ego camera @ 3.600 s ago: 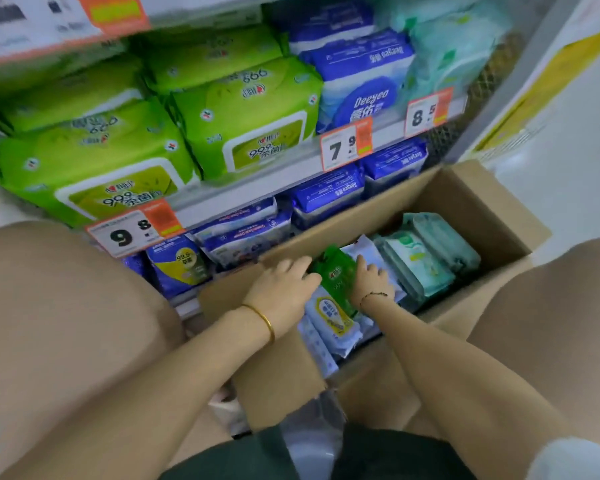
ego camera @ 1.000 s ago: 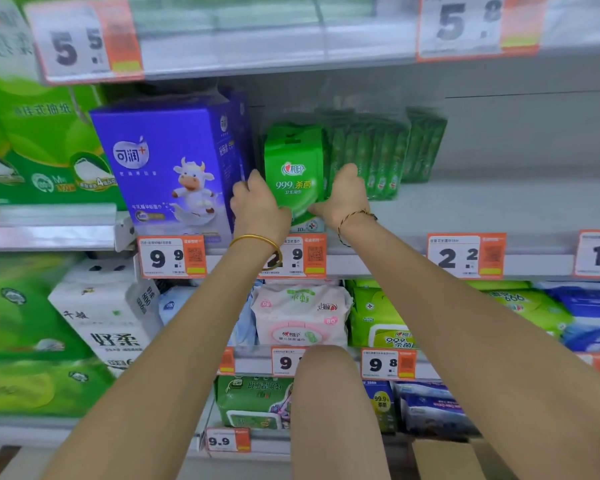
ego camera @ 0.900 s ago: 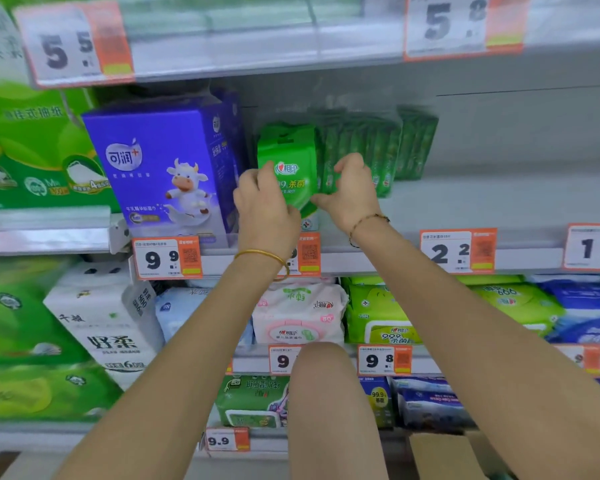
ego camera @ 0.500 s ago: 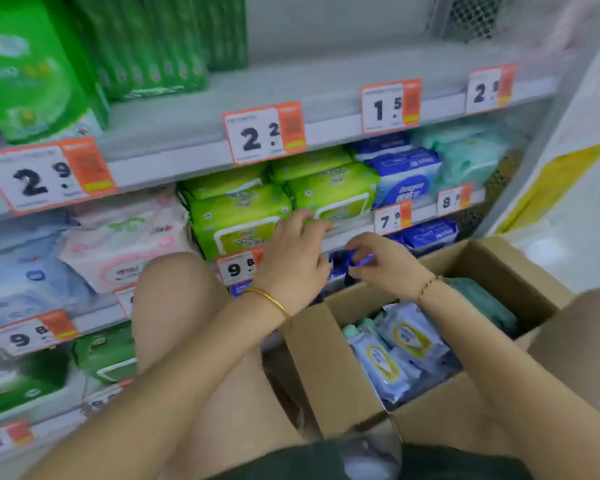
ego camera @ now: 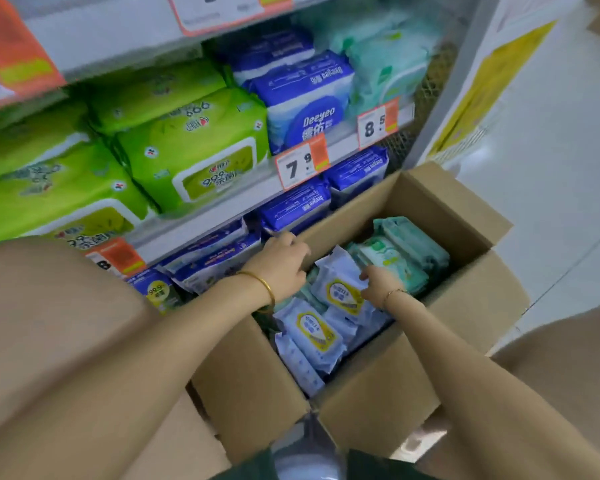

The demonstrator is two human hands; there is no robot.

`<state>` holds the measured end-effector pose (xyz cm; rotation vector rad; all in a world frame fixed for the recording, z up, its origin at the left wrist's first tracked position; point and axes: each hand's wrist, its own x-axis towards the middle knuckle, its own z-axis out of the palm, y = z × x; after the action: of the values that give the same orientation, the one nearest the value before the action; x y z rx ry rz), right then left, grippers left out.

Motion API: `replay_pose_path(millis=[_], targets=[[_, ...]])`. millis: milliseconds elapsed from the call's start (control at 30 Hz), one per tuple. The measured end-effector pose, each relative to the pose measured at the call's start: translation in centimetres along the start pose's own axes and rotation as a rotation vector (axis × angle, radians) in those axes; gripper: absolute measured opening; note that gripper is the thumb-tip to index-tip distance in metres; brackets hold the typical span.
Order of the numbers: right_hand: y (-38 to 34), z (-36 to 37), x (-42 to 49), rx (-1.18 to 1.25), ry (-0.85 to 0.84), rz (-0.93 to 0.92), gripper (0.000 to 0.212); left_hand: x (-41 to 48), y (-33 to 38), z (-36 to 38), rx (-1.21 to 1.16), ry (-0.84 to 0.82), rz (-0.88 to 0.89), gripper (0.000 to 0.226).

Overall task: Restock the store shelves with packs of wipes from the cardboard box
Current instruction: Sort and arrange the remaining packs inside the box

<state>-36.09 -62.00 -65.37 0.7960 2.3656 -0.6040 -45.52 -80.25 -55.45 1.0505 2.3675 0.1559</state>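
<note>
An open cardboard box [ego camera: 458, 216] stands on the floor against the shelves. Inside lie pale blue wipe packs with yellow labels [ego camera: 312, 332] and mint green packs [ego camera: 406, 251] at its far end. My left hand [ego camera: 281, 263] reaches over the box's left rim, fingers spread on the packs, holding nothing that I can see. My right hand [ego camera: 378, 284] rests on the edge of an upright pale blue pack [ego camera: 340, 285], fingers curled at it; a full grip is not clear.
Shelves [ego camera: 222, 202] behind the box hold lime green packs [ego camera: 194, 150], blue Deeyeo packs [ego camera: 305, 98] and mint packs [ego camera: 388, 64], with orange price tags [ego camera: 302, 164]. My knees flank the box. White floor [ego camera: 551, 174] lies to the right.
I placed a green pack on the upper shelf, then looked down. Both hands dropped from above the box into it, onto the pale blue packs.
</note>
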Motion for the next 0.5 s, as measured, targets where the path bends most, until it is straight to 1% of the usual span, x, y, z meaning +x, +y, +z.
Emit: replay_pose_path(millis=[133,300,400,500], targets=[[-0.7,1.3,1.4,-0.024,0.047,0.01,0.04,0.8,-1.1,0.5,0.04,-0.071,-0.07,0.04],[-0.8,2.5,1.8,-0.055,0.109,0.048,0.042,0.9,-1.4,0.5,0.021,-0.077,-0.096,0.04],[0.0,3.8,1.4,-0.101,0.089,0.088,0.045,0.7,-1.2,0.8,-0.017,-0.091,-0.095,0.039],[0.2,4.5,1.3,-0.126,0.068,0.089,0.051,0.5,-0.9,0.8,-0.062,-0.101,-0.092,0.039]])
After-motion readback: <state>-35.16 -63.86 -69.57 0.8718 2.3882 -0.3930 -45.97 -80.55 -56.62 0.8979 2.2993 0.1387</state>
